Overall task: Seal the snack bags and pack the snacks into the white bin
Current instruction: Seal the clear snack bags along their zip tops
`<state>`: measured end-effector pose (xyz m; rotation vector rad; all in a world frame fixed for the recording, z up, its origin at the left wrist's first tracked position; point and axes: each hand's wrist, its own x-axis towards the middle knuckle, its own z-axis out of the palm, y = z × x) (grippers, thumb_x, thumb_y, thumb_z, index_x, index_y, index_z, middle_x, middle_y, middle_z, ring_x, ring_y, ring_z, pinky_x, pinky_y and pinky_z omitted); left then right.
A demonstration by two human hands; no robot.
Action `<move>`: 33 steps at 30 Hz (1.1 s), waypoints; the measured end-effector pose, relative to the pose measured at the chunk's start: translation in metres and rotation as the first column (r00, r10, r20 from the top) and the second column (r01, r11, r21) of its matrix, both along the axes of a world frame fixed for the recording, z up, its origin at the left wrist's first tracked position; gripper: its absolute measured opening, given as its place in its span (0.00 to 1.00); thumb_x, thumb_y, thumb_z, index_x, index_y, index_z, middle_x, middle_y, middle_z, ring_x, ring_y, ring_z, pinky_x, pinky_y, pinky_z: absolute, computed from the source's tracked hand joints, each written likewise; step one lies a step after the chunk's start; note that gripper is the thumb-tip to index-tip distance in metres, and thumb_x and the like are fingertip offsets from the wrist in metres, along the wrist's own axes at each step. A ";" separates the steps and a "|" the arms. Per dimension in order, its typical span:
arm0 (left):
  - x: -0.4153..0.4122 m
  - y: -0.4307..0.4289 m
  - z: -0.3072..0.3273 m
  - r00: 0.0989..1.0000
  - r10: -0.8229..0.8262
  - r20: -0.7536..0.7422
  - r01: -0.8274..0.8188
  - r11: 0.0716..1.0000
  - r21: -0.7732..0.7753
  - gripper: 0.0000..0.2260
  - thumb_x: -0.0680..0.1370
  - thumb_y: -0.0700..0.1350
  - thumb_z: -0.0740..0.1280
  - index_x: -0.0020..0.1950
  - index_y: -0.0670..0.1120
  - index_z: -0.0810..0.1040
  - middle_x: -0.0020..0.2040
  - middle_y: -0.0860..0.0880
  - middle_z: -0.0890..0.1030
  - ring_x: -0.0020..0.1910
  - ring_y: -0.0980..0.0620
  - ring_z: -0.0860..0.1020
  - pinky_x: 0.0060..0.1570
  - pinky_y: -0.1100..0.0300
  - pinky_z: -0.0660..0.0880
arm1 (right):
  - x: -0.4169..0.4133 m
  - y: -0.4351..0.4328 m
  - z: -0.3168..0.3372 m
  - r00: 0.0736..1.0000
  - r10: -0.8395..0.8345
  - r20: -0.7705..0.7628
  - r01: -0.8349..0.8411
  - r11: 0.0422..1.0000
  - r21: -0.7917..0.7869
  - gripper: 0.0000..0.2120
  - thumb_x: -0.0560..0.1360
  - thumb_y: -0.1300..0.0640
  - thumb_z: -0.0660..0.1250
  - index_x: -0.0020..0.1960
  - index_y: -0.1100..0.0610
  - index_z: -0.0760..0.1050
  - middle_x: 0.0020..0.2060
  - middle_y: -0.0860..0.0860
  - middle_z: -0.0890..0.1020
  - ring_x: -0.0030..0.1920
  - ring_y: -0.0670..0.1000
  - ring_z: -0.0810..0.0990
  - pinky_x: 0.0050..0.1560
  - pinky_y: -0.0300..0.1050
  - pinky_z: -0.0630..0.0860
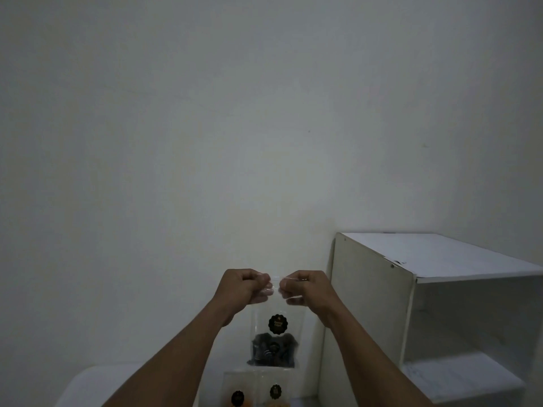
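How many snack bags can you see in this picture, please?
3. One clear bag with dark snacks is held up by the left hand and right hand. Two more, and, stand below at the frame's bottom edge; others may be hidden.

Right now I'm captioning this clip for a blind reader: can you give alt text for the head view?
Two bare hands, left hand and right hand, pinch the top edge of a clear snack bag holding dark snacks, raised before a plain wall. Two more bags sit below; a white shelf unit stands right.

A plain grey-white painted wall (235, 113) is seen ahead. A white open-fronted wooden shelf unit (440, 259) is set against it at right.
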<state>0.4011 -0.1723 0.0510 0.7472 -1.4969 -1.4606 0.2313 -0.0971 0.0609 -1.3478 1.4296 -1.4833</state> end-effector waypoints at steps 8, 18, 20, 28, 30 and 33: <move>0.000 0.000 0.003 0.999 0.041 -0.007 -0.041 0.998 -0.052 0.06 0.77 0.40 0.71 0.48 0.37 0.83 0.44 0.40 0.86 0.45 0.44 0.86 0.48 0.51 0.83 | 0.004 -0.004 0.005 0.998 0.000 -0.067 -0.001 1.000 -0.004 0.06 0.74 0.62 0.71 0.48 0.64 0.83 0.44 0.59 0.86 0.41 0.50 0.84 0.44 0.44 0.82; 0.004 -0.005 -0.001 0.991 0.128 0.032 -0.125 0.988 -0.092 0.03 0.76 0.35 0.70 0.45 0.35 0.82 0.43 0.36 0.84 0.42 0.42 0.85 0.48 0.52 0.83 | 0.005 -0.006 0.003 0.990 0.004 -0.140 -0.003 1.000 0.008 0.06 0.73 0.58 0.73 0.47 0.60 0.85 0.41 0.54 0.86 0.40 0.48 0.83 0.40 0.43 0.81; 0.001 -0.002 0.000 0.994 0.100 0.033 -0.097 0.992 -0.083 0.05 0.77 0.37 0.69 0.46 0.35 0.81 0.43 0.38 0.83 0.42 0.45 0.84 0.46 0.53 0.83 | 0.004 -0.007 0.006 0.985 -0.019 -0.172 0.017 1.000 -0.015 0.05 0.73 0.59 0.73 0.45 0.61 0.85 0.39 0.55 0.86 0.39 0.47 0.83 0.40 0.42 0.80; -0.006 0.003 0.001 0.991 0.069 0.114 -0.051 0.987 -0.153 0.05 0.76 0.41 0.71 0.46 0.39 0.84 0.43 0.41 0.86 0.41 0.50 0.82 0.45 0.58 0.81 | 0.000 0.000 0.002 0.996 0.008 -0.094 -0.010 1.000 -0.019 0.06 0.74 0.60 0.73 0.47 0.62 0.85 0.42 0.56 0.86 0.40 0.48 0.83 0.43 0.44 0.82; -0.006 0.002 0.001 0.990 0.114 0.089 -0.099 0.982 -0.158 0.05 0.76 0.40 0.72 0.44 0.38 0.84 0.41 0.42 0.86 0.39 0.50 0.81 0.44 0.58 0.80 | -0.002 0.003 -0.001 0.999 0.034 0.040 -0.034 0.999 -0.017 0.08 0.74 0.60 0.73 0.50 0.64 0.83 0.43 0.58 0.86 0.42 0.51 0.84 0.44 0.45 0.83; -0.005 0.000 0.001 0.994 0.107 0.020 -0.105 0.993 -0.059 0.07 0.76 0.40 0.72 0.46 0.36 0.83 0.42 0.41 0.86 0.39 0.50 0.81 0.43 0.59 0.81 | -0.011 0.008 -0.003 0.989 0.028 0.146 -0.025 0.999 -0.022 0.08 0.76 0.62 0.70 0.52 0.66 0.81 0.45 0.61 0.86 0.44 0.54 0.85 0.45 0.45 0.82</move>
